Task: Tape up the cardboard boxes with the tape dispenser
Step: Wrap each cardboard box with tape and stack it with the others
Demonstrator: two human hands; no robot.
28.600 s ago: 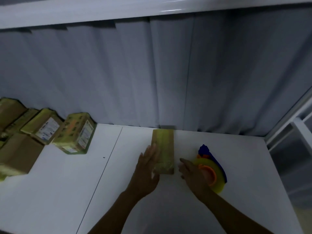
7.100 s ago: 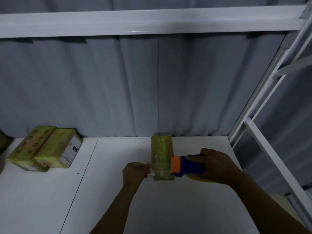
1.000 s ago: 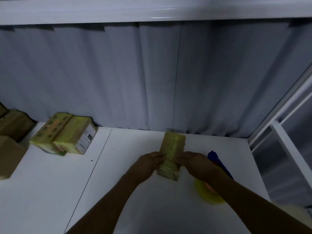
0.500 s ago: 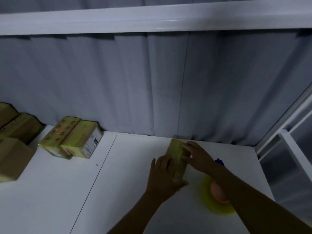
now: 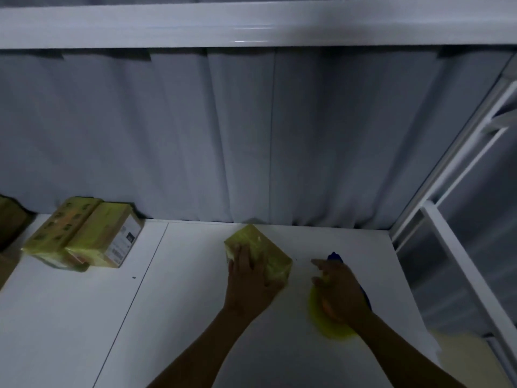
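In the head view my left hand (image 5: 249, 278) lay flat on the box (image 5: 270, 252) at mid-table, pressing, not gripping; my right hand (image 5: 338, 292) covered the tape dispenser (image 5: 330, 329) just beside it, grip unclear. That box looked taped like the two boxes (image 5: 103, 233) at the left, so I judged it nearly done; bare table (image 5: 181, 317) lay leftward, its edge and the rack (image 5: 467, 275) close on the right

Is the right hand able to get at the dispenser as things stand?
Likely yes: the right hand sits directly over the dispenser with nothing between; the left hand is aside, on the box.
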